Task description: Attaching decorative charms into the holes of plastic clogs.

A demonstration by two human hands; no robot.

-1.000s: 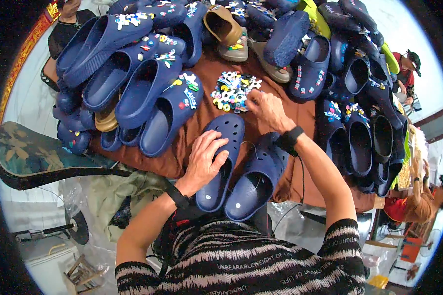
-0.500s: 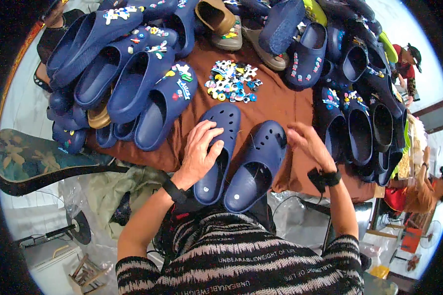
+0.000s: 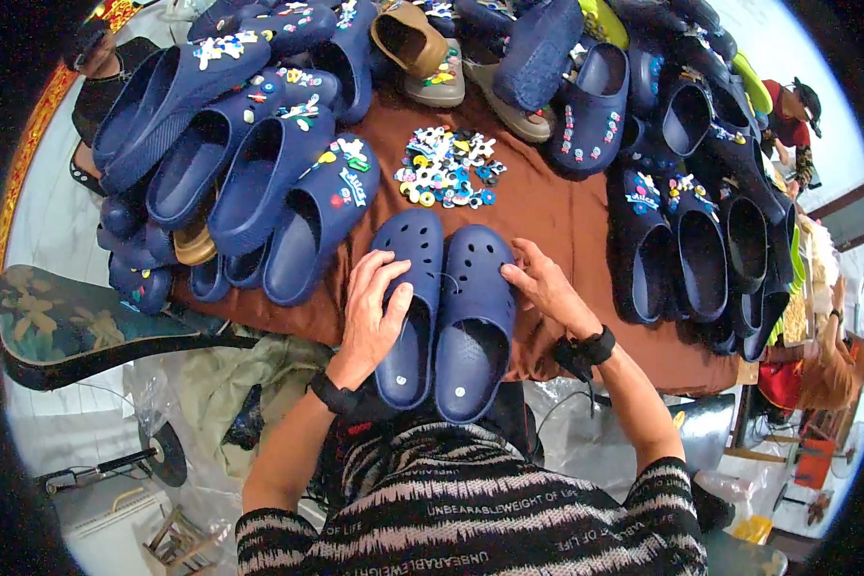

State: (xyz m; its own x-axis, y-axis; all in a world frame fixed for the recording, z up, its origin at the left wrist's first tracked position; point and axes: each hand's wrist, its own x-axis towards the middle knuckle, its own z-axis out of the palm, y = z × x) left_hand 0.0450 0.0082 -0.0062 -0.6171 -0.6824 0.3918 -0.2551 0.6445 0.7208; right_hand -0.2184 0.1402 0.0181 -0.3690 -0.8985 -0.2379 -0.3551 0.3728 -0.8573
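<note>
Two plain navy clogs with holes in their toes stand side by side at the near edge of the cloth, toes pointing away. On the left clog (image 3: 408,236) lies my left hand (image 3: 372,300), its fingers across the outer side of the upper and the thumb spread near the foot opening. My right hand (image 3: 545,286) touches the outer side of the right clog (image 3: 475,259) with thumb and fingertips, fingers apart. Neither hand is wrapped round its clog. A thin pale strand crosses the right clog's upper. Beyond the toes is a heap of small colourful shoe charms (image 3: 448,168).
Navy clogs decorated with charms are piled at the left (image 3: 322,216) and right (image 3: 701,240). Brown clogs (image 3: 411,40) stand at the back. Brown cloth (image 3: 571,226) covers the table. A dark patterned padded seat (image 3: 77,322) is at the left. Other people appear at the far edges.
My right hand has come in from the right and now touches the right clog. That clog has turned straighter and moved left, close against the left one. My left hand stays on its clog.
</note>
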